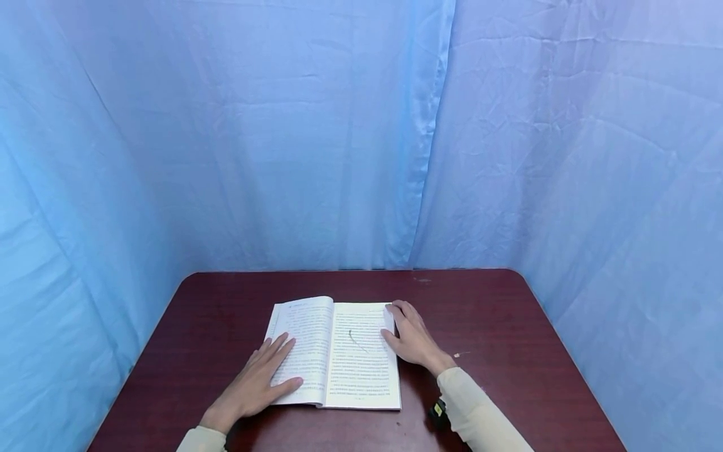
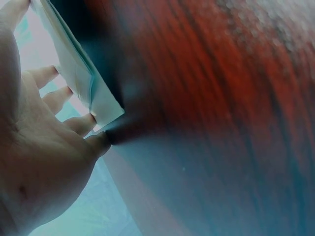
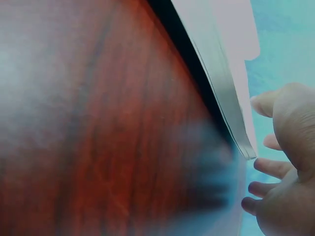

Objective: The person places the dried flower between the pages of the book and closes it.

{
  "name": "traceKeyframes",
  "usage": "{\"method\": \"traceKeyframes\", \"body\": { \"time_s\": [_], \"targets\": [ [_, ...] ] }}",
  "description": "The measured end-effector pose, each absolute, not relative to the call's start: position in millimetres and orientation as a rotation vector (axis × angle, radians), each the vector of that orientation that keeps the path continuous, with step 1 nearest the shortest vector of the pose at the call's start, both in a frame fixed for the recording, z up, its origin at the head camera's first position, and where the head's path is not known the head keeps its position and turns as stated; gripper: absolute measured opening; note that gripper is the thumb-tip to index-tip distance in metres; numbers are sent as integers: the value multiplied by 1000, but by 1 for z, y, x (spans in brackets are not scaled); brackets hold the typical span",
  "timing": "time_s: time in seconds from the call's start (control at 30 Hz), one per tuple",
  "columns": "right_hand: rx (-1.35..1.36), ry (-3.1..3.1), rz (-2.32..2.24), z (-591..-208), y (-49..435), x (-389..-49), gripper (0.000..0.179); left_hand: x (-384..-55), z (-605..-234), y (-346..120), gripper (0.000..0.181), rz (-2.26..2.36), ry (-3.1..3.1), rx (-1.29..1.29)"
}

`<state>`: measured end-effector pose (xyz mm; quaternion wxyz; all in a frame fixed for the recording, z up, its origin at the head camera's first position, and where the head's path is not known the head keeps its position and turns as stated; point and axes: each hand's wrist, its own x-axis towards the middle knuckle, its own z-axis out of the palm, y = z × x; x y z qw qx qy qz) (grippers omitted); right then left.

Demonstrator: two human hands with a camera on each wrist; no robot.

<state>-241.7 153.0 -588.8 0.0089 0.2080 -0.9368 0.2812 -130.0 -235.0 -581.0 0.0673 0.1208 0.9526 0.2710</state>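
An open book (image 1: 361, 380) with printed pages lies on the table, its spine running away from me. My left hand (image 1: 257, 380) rests on the left page, fingers spread and fairly straight, thumb near the lower edge. In the left wrist view, its fingertips (image 2: 63, 93) reach along the book's edge (image 2: 107, 105). My right hand (image 1: 414, 336) is at the upper right of the right page, thumb and fingertips over the margin. The right wrist view has those fingers (image 3: 270, 168) loosely extended beside the corner of the page block (image 3: 224, 88). A thin curved dark mark (image 1: 356, 342) crosses the right page.
The dark red wooden table (image 1: 497, 314) has rounded far corners. Blue curtains (image 1: 316, 157) hang behind it and on both sides. A small black object with a yellow mark (image 1: 437, 411) sits by the right sleeve (image 1: 480, 408). A small pale spot (image 1: 457, 355) lies right of the right wrist.
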Motion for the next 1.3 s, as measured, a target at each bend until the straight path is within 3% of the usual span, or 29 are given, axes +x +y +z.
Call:
{"method": "traceKeyframes", "body": {
  "time_s": [0.47, 1.3],
  "targets": [
    [609, -3042, 990, -583, 155, -254, 77, -129, -583, -234, 91, 830, 2878, 376],
    [653, -3112, 887, -578, 160, -266, 73, -129, -581, -237, 92, 829, 2863, 372]
  ]
}}
